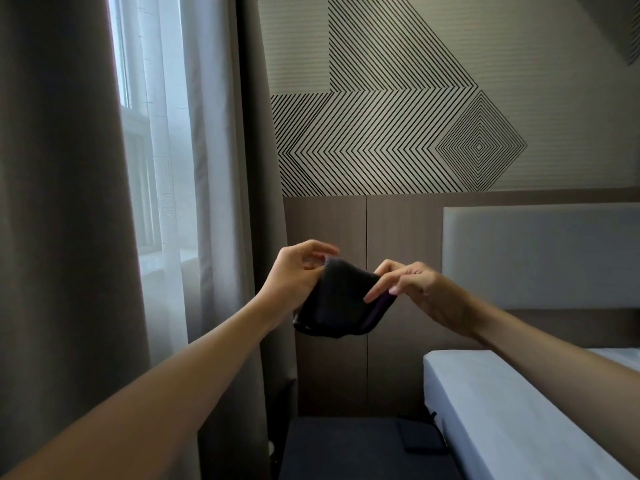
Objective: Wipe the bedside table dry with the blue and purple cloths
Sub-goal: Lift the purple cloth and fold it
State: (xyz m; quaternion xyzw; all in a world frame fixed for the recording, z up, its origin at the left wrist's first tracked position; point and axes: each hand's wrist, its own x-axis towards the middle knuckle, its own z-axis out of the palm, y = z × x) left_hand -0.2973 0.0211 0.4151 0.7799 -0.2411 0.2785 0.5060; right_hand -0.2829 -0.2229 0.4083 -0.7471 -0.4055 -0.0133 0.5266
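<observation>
**A:** Where are our hands?

**B:** Both arms reach out in front of us, bare to above the wrist. Our left hand [298, 275] and right hand [415, 289] meet near the middle of the view, raised in the air in front of a brown wood-grain wall panel [401, 237].

**A:** And what are they holding?

**B:** A dark, soft, folded cloth [337, 301], nearly black in this dim light, with a thin purple edge showing on its right side. We can't tell whether it is one cloth or two held together. The left hand grips its upper left corner between thumb and curled fingers. The right hand pinches its right edge, index finger stretched along the fabric. The cloth sags between them, its lower fold hanging free.

**A:** Where is the bedside table?

**B:** At six o'clock from the cloth, well below it, along the bottom of the view: a dark, flat-topped bedside table [332, 445]. A flat black rectangular object [420, 438] lies at its right end, just beside the bed.

**A:** What surrounds us?

**B:** At four o'clock, a bed with a pale sheet [519, 427]; at three o'clock, its padded grey headboard [540, 254]. At nine o'clock, heavy brown curtains [59, 202] and a sheer white one over a bright window [145, 133]. At twelve o'clock, wallpaper with black striped diamonds [398, 133].
</observation>
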